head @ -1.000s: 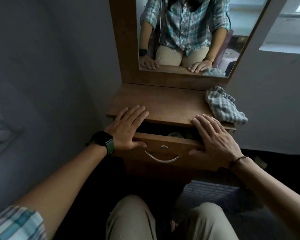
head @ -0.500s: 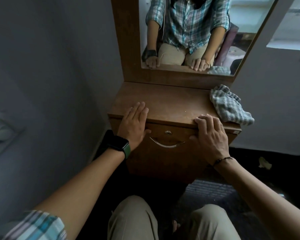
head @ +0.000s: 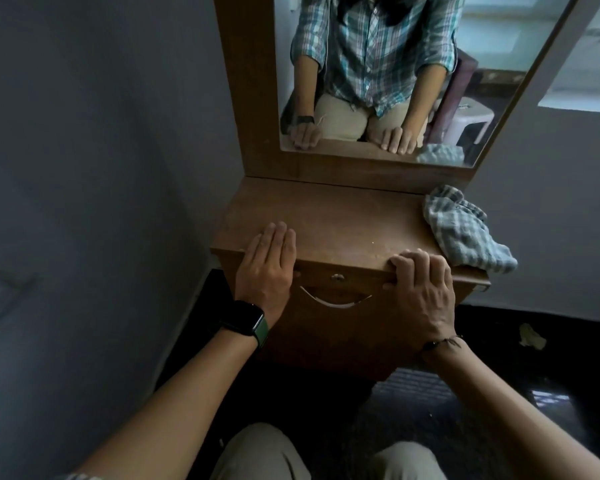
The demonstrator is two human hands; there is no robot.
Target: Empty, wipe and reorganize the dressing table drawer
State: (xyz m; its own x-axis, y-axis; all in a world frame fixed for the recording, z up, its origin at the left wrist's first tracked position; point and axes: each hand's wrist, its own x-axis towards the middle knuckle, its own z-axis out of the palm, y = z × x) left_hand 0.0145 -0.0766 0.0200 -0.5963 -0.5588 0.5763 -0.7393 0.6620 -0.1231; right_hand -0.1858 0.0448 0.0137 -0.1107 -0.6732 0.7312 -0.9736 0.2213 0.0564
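The brown wooden dressing table (head: 329, 216) stands against the wall, and its drawer (head: 340, 327) with a curved metal handle (head: 333, 301) is pushed in flush. My left hand (head: 267, 265) lies flat with straight fingers over the table's front edge, palm against the drawer front. My right hand (head: 421, 289) has its fingers curled over the front edge of the tabletop, thumb under it. A crumpled grey checked cloth (head: 465, 233) lies on the right side of the tabletop.
A mirror (head: 378, 74) in a wooden frame rises behind the tabletop and reflects a kneeling person. Grey walls close in on the left and right. A scrap of paper (head: 531, 336) lies on the dark floor at the right. My knees (head: 267, 455) are below.
The drawer was slightly open a second ago and is now pushed fully in. Both hands moved forward with it, and my right hand's fingers curled over the tabletop edge.
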